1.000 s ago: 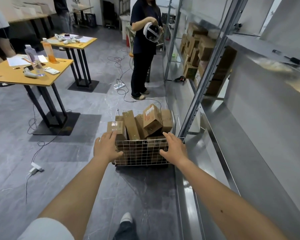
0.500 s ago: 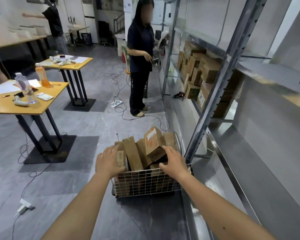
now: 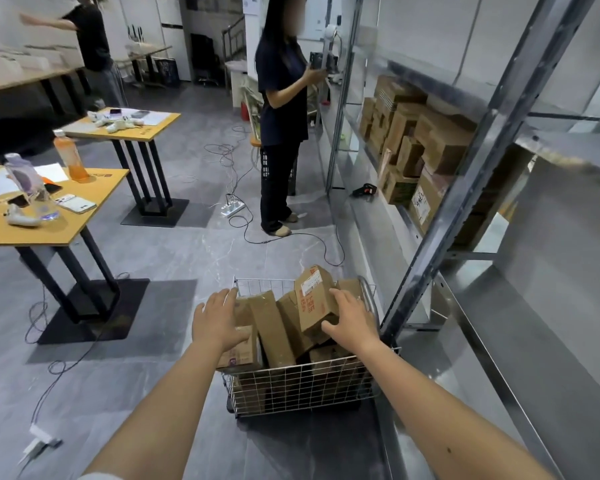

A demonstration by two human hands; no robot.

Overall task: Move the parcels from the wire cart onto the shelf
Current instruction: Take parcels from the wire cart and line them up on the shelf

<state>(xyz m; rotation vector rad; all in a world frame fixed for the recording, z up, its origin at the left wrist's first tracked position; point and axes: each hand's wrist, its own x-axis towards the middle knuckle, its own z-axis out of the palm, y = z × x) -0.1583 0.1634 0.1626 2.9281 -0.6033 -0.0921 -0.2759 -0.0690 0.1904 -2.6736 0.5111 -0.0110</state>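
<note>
The left hand (image 3: 219,320) lies flat, fingers loose, on the near-left parcel (image 3: 240,353) in the cart (image 3: 302,388). The parcels (image 3: 274,329) — taped cardboard, stiff, probably light — stand piled on end. The right hand (image 3: 352,320) spreads against the labelled parcel (image 3: 313,299), not yet closed on it — best pinched by opposite faces. The shelf (image 3: 492,327) stands just to the right.

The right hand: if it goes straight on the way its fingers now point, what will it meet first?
Probably the labelled parcel with red print, topmost in the wire cart. The right hand is open beside it; whether they touch cannot be told.
</note>
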